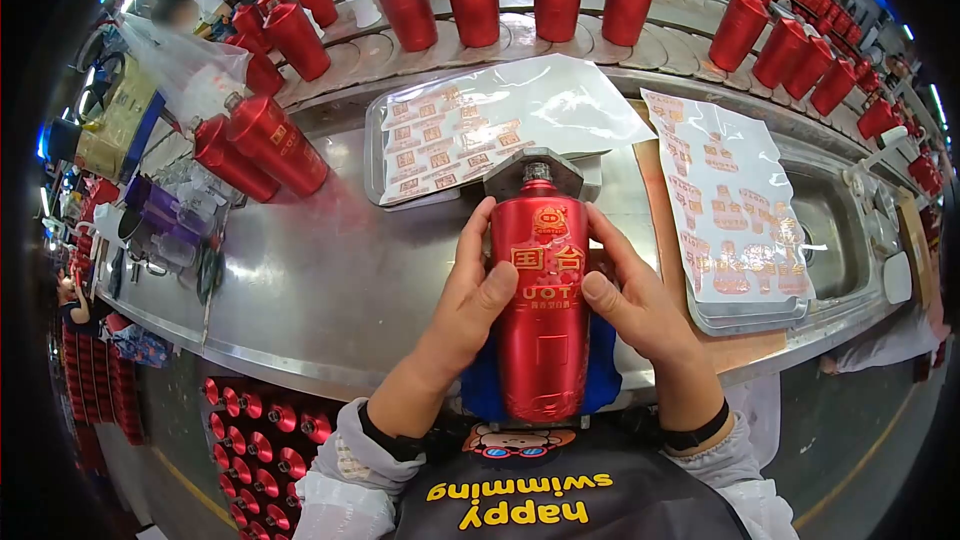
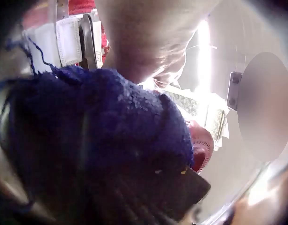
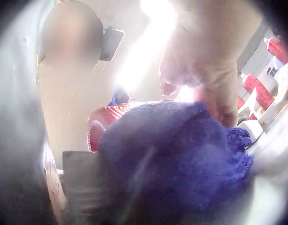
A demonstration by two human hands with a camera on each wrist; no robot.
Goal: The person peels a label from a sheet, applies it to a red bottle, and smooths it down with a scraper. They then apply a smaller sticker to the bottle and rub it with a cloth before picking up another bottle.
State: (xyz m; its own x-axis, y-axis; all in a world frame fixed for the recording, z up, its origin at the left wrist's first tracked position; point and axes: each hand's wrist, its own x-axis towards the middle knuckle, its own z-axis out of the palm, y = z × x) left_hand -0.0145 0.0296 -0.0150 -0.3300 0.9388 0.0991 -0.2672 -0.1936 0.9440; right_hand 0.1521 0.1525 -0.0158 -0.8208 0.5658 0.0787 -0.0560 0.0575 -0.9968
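A glossy red bottle (image 1: 541, 340) with gold lettering lies on a blue cloth (image 1: 602, 365) at the table's front edge, its neck pointing away from me. That neck sits at a dark metal rest (image 1: 572, 178). My left hand (image 1: 462, 302) holds the bottle's left side, the thumb laid on its face beside the gold characters. On the right side my right hand (image 1: 640, 298) grips it likewise, its thumb at the lettering's other end. The cloth (image 2: 102, 122) fills much of the left wrist view, and in the right wrist view the bottle's ribbed base (image 3: 98, 129) shows past the cloth.
Clear sheets with red-gold decals (image 1: 450, 145) lie on a tray behind the bottle; another decal sheet (image 1: 725, 200) lies right, beside a sink (image 1: 835, 240). Two red bottles (image 1: 275, 145) stand at left. Several more (image 1: 556, 0) line the conveyor behind. Crated bottles (image 1: 255, 440) sit below left.
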